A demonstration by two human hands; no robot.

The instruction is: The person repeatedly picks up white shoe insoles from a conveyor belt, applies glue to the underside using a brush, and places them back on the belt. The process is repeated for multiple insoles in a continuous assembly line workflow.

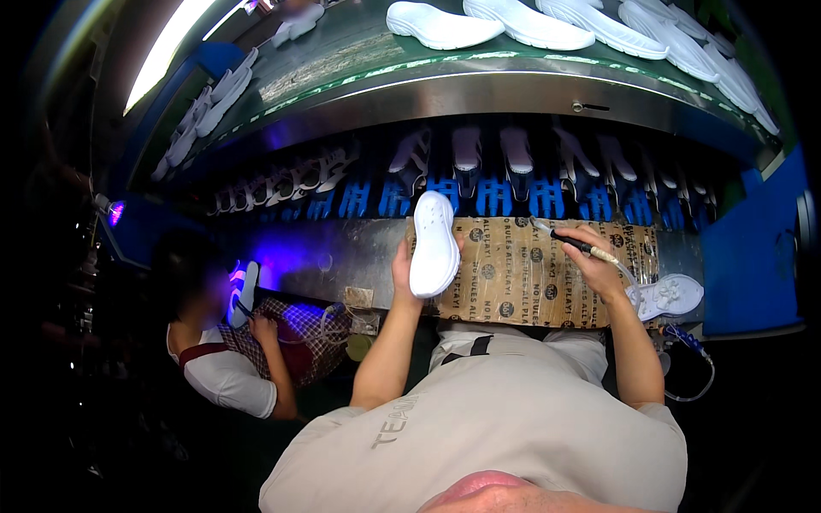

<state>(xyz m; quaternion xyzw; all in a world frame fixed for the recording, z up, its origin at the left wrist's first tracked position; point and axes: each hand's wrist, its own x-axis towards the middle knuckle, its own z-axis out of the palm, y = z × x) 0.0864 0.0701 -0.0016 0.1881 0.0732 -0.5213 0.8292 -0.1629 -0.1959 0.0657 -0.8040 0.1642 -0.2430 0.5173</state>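
We log 1 white shoe sole [434, 244] held upright above the table [359, 256], over the left part of a brown printed cardboard sheet [513, 274] that covers the table's middle. The left hand [402, 272] grips the sole at its lower left edge, fingers wrapped behind it; the sole's smooth face with 2 small holes turns toward us. The right hand [599, 261] is closed around a thin pen-like tool [571, 242], dark grip and pale tip, its point aimed left toward the sole but apart from it. A thin tube runs from the tool to the table's right end.

Near the right edge of the table lies a second white sole [671, 296], tread up, just beside the right wrist. Behind the table's far edge we note a row of blue racks [479, 195] carrying soles on end under violet light. Above them a green conveyor belt [359, 51] bears more white soles [530, 24] lying flat. At the left, another person [227, 368] in a white shirt holds a sole [244, 293] under violet light.
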